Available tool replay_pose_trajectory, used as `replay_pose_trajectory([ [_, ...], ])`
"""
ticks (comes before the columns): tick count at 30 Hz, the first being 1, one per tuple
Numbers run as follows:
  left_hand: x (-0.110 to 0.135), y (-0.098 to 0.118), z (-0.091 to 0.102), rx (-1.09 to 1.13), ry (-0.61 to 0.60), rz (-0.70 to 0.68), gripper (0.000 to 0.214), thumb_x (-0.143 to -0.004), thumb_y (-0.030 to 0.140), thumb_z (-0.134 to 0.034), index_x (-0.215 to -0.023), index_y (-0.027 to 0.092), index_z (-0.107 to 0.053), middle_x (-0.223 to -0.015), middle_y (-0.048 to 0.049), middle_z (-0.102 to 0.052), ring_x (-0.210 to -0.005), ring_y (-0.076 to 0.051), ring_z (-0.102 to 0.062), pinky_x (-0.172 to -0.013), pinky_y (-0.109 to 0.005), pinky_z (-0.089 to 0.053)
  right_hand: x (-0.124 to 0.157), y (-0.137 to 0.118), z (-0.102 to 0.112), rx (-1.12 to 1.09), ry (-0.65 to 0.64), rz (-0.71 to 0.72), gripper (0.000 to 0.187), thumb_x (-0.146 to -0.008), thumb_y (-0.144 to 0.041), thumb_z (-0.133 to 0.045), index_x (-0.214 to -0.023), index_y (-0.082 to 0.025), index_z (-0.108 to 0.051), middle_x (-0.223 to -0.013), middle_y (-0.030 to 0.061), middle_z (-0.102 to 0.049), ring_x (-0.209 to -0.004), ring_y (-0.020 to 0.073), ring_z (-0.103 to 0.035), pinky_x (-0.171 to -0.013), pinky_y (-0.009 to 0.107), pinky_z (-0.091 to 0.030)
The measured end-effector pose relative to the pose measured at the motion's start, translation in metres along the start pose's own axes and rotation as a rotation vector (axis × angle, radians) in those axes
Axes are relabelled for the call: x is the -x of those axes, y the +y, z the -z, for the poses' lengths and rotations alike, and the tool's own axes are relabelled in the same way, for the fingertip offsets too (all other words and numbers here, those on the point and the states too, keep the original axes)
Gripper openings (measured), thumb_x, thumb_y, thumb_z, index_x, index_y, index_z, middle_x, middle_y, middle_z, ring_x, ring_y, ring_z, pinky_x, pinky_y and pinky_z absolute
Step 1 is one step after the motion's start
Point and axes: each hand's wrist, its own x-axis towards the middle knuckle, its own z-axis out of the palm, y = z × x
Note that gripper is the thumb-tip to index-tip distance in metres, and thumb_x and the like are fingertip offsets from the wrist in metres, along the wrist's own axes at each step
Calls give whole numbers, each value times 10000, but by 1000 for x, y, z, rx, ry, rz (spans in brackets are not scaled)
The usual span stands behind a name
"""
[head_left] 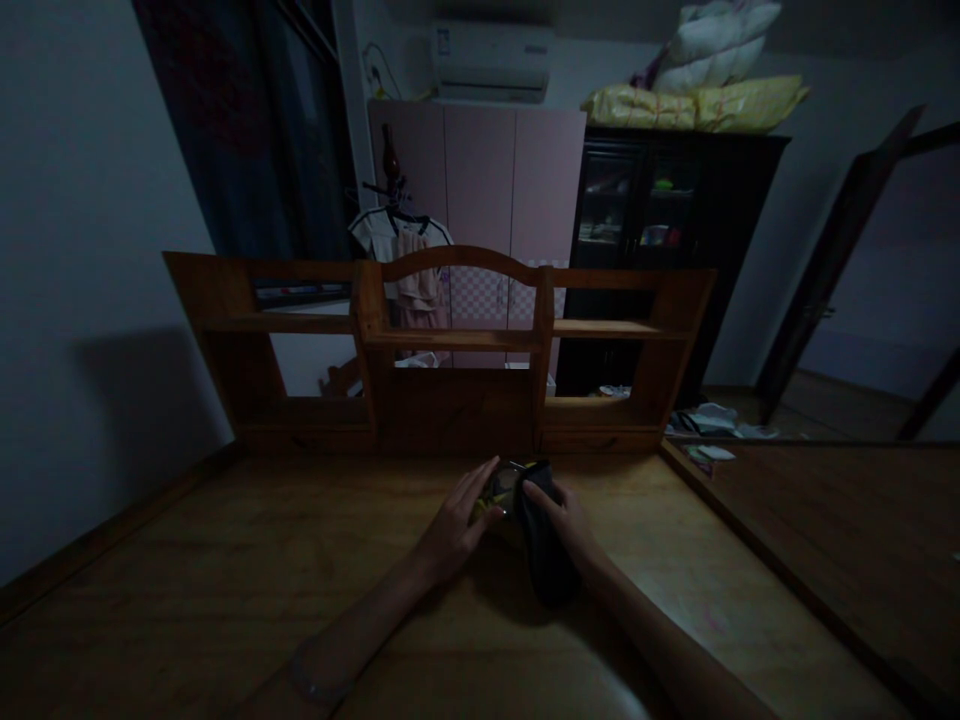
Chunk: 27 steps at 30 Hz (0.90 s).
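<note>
Both my hands meet over the middle of a wooden desk point(225, 580). My right hand point(564, 515) is closed around a dark soft pouch or cloth point(546, 560) that hangs down toward me. My left hand point(459, 520) has its fingers pinched on a small object with yellow and shiny parts point(501, 492), right against the pouch's top. The room is dim and I cannot make out what the small object is.
A wooden shelf unit point(442, 340) with open compartments stands along the desk's far edge, just beyond my hands. Behind it are a pink wardrobe point(480, 180), a dark cabinet point(660, 230) topped with bedding, hanging clothes and an open door point(832, 270) at right.
</note>
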Motion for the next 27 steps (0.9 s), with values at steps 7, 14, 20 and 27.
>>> replay_pose_trajectory([
  [7,-1,1,2,14,10,-27,545,-944,369,-439,-1447,274,-250,-1477,-43,-348,-1364,-225,-305,-1144,-419,-250,-1,1,-1,6,11,-18,433,-738,-547,-650,-947,-170,-698,-870,59,-718,-770,226,-644,-636,279,-481],
  [14,-1,1,3,32,16,-14,523,-952,367,-412,-1444,273,-260,-1473,-44,-356,-1363,-224,-305,-1147,-425,-233,1,-2,-3,12,1,-23,463,-736,-564,-644,-966,-165,-694,-891,64,-722,-787,233,-652,-652,289,-492],
  [20,-1,3,2,46,42,-20,489,-959,358,-382,-1432,271,-292,-1461,-47,-375,-1356,-226,-318,-1136,-429,-250,2,-1,-3,31,19,10,462,-719,-567,-656,-941,-166,-705,-878,65,-727,-801,239,-654,-663,293,-496],
  [27,-3,2,2,137,90,15,417,-967,366,-354,-1370,275,-406,-1409,-40,-450,-1316,-216,-389,-1117,-411,-295,3,-1,-5,-12,13,-27,497,-705,-575,-667,-942,-139,-703,-880,78,-725,-789,232,-655,-638,277,-496],
])
